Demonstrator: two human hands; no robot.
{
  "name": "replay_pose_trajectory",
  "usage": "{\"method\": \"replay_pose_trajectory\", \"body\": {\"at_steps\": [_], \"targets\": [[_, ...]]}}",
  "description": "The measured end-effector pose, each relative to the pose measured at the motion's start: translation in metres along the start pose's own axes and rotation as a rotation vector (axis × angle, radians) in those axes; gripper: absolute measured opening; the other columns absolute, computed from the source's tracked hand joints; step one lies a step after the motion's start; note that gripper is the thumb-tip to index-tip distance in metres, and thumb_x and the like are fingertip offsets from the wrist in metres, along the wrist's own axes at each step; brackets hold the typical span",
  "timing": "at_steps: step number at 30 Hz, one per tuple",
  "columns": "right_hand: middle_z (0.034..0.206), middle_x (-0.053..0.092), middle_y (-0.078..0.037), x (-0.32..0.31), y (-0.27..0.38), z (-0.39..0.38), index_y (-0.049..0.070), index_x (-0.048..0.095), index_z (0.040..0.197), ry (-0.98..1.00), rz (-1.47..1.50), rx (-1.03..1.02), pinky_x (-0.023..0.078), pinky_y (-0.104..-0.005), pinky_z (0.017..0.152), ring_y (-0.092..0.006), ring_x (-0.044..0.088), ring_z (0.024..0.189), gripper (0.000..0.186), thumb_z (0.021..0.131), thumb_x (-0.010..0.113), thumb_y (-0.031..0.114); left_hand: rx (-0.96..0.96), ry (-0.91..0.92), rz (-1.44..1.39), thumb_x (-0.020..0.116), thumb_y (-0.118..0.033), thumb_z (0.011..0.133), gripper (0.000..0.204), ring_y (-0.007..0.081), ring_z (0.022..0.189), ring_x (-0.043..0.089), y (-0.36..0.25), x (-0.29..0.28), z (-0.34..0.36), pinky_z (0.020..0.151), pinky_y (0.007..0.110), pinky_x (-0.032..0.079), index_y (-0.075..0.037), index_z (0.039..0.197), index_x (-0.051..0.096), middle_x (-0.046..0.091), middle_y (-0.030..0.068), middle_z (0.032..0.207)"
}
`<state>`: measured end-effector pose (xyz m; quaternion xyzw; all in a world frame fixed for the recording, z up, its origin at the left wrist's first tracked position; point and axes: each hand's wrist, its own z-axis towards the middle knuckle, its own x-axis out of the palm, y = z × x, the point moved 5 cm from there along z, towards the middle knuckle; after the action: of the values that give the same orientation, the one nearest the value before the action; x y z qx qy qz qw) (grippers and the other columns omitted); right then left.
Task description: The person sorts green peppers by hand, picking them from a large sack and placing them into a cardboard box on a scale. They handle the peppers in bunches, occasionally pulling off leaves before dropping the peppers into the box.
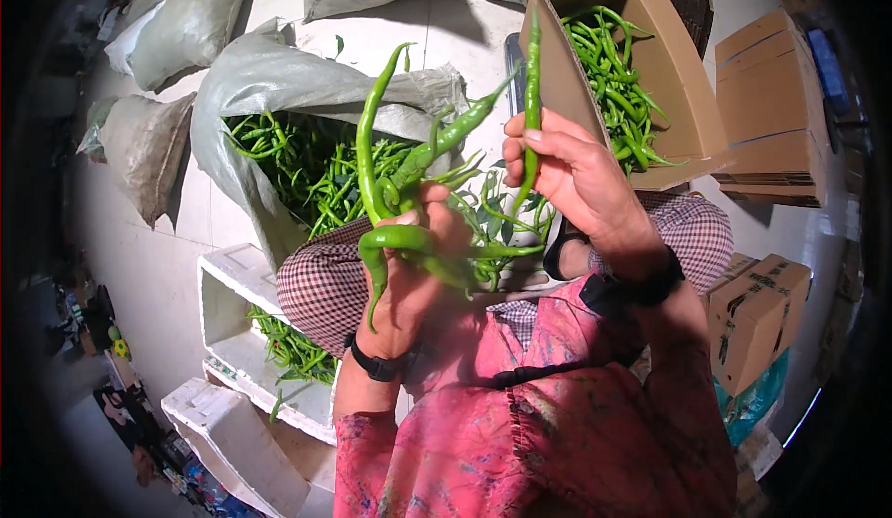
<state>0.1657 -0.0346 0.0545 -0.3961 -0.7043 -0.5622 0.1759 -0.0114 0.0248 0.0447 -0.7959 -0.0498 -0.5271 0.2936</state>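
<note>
Sorting long green chillies by hand, seen from the head camera.

The left hand [413, 267] was clenched around a bunch of long green chillies [409, 170], raised over the lap with the tips fanning upward. The right hand [567, 170] pinched a single chilli [532, 100] upright between thumb and fingers, just in front of the open cardboard box [674, 81], which already held a heap of chillies. An open grey sack [269, 77] full of more chillies lay ahead on the floor, and a white foam box [232, 304] with a few stood at the left knee. Judged from this, the step went best with a light grip near the stem and one pod taken at a time, to avoid bruising or snapping.
</note>
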Motion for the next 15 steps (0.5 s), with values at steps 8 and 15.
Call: {"method": "replay_pose_trajectory", "body": {"at_steps": [8,15], "targets": [[0.09,0.055,0.003,0.045,-0.028,-0.007,0.003,0.055,0.111,0.066,-0.047,0.177,0.029,-0.0154,0.051,-0.0014,0.038,0.061,0.026,0.088,0.065,0.012,-0.073,0.094,0.072,0.053,-0.032,0.087,0.039,0.0094,0.049,0.033,0.016,0.013,-0.003,0.055,0.027,0.029,-0.004,0.114,0.058,0.041,-0.0006,0.055],[0.079,0.048,0.003,-0.009,-0.039,-0.023,0.003,0.054,0.1,-0.138,-0.006,0.168,0.027,-0.0165,0.046,-0.0002,0.034,0.054,0.014,0.093,0.059,0.014,0.19,-0.342,0.243,0.067,-0.02,0.087,0.038,0.0143,0.072,0.055,0.004,0.001,0.001,0.069,0.029,0.047,-0.002,0.118,0.055,0.059,0.0029,0.089]]}}
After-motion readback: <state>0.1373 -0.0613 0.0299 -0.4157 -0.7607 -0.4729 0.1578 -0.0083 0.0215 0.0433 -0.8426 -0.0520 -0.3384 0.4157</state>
